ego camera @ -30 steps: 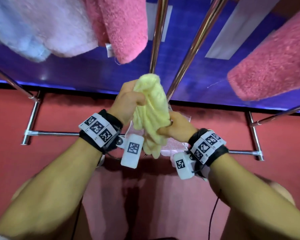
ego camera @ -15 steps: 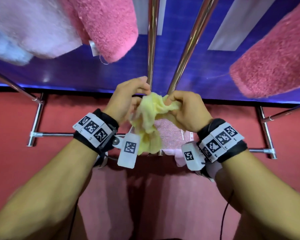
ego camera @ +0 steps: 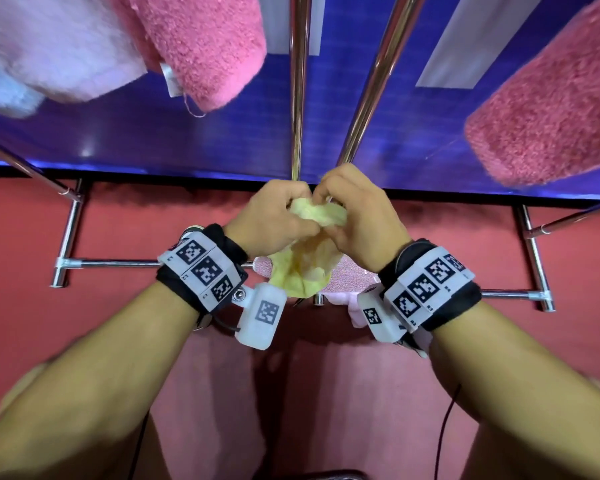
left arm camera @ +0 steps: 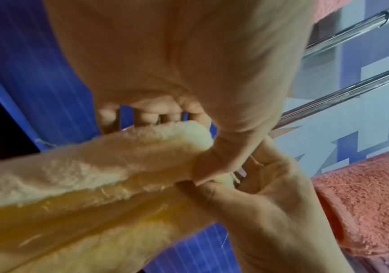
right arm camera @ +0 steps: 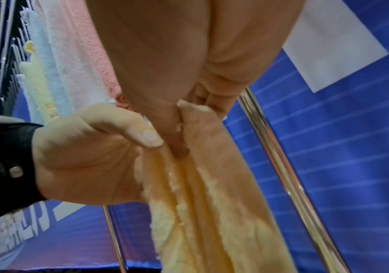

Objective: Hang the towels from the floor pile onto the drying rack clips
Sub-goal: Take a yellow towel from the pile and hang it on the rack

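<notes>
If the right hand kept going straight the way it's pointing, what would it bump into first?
Probably the shiny rack pole just past its knuckles; the right hand, pinching the yellow towel, seems almost against it, though depth is hard to judge.

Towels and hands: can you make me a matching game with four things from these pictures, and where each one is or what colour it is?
Things:
1. yellow towel
2. fuzzy towel
3. left hand
4. rack poles

Descriptions:
A. shiny metal
B. dark pink, hanging at upper right
C. gripped by both hands
D. touching the right hand

Pairs: 1-C, 2-B, 3-D, 4-A
</notes>
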`<state>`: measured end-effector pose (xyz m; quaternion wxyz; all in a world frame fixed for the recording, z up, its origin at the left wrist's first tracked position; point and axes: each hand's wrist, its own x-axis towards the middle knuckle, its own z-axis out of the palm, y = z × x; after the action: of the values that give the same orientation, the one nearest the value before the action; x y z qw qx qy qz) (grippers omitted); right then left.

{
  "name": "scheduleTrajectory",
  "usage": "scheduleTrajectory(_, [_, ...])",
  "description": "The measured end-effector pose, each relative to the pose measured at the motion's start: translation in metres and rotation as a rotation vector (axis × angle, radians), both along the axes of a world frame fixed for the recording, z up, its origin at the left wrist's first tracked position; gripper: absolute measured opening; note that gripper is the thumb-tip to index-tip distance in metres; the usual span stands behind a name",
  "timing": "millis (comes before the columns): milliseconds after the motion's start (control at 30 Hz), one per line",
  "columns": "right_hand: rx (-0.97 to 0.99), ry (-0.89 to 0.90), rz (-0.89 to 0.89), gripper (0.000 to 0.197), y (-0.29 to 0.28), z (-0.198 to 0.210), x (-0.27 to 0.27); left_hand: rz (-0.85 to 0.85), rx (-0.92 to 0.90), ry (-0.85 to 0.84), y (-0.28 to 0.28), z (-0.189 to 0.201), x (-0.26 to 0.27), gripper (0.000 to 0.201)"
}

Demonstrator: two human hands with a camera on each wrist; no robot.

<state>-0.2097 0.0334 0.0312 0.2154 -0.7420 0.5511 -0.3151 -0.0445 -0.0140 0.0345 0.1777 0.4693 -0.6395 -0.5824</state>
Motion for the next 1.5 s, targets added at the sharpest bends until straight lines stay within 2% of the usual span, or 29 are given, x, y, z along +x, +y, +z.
scheduleTrajectory(33, [0.012, 0.020, -0.028, 0.028, -0.003, -0.003, -0.003, 0.024, -0.024, -0.029, -0.001, 0.000, 0.002, 0.031])
scheduleTrajectory(100, [0.055, 0.083, -0.065, 0.028, -0.007, -0.007, -0.009, 0.074, -0.070, -0.077, -0.002, -0.001, 0.003, 0.015])
scheduleTrajectory(233, [0.249, 0.238, -0.113, 0.016, -0.007, -0.009, -0.015, 0.143, -0.170, -0.088, -0.007, -0.009, 0.005, 0.028])
scheduleTrajectory(367, [0.359, 0.385, -0.164, 0.027, -0.006, -0.010, -0.020, 0.217, -0.181, -0.216, -0.017, -0.023, 0.016, 0.027])
scheduleTrajectory(533, [0.420, 0.544, -0.139, 0.005, -0.005, -0.015, -0.029, 0.305, -0.211, -0.241, -0.026, -0.034, 0.034, 0.028])
scheduleTrajectory(800, [0.456, 0.447, -0.187, 0.022, -0.001, -0.013, -0.044, 0.692, -0.204, -0.051, -0.041, -0.024, 0.044, 0.034])
scheduleTrajectory(900, [0.435, 0.347, -0.151, 0.010, 0.002, -0.008, -0.035, 0.740, -0.203, -0.028, -0.041, -0.022, 0.043, 0.027])
scheduleTrajectory(1000, [0.395, 0.265, -0.156, 0.019, 0.002, -0.005, -0.030, 0.804, -0.178, -0.006, -0.042, -0.021, 0.041, 0.025])
scheduleTrajectory(1067, [0.375, 0.287, -0.145, 0.028, 0.001, -0.006, -0.029, 0.834, -0.182, 0.028, -0.042, -0.020, 0.041, 0.025])
scheduleTrajectory(1167, [0.400, 0.376, -0.121, 0.019, 0.001, -0.004, -0.025, 0.834, -0.229, 0.082, -0.040, -0.018, 0.039, 0.023])
scheduleTrajectory(1267, [0.417, 0.361, -0.113, 0.005, 0.003, -0.003, -0.021, 0.862, -0.259, 0.082, -0.039, -0.014, 0.036, 0.019])
scheduleTrajectory(1333, [0.460, 0.354, -0.130, 0.016, 0.004, -0.005, -0.023, 0.913, -0.253, 0.069, -0.041, -0.012, 0.037, 0.019])
scheduleTrajectory(1433, [0.505, 0.304, -0.185, 0.018, 0.005, -0.006, -0.026, 0.954, -0.261, 0.059, -0.042, -0.010, 0.042, 0.023])
scheduleTrajectory(1500, [0.503, 0.272, -0.215, 0.020, 0.006, -0.005, -0.028, 0.977, -0.273, 0.040, -0.042, -0.007, 0.043, 0.019])
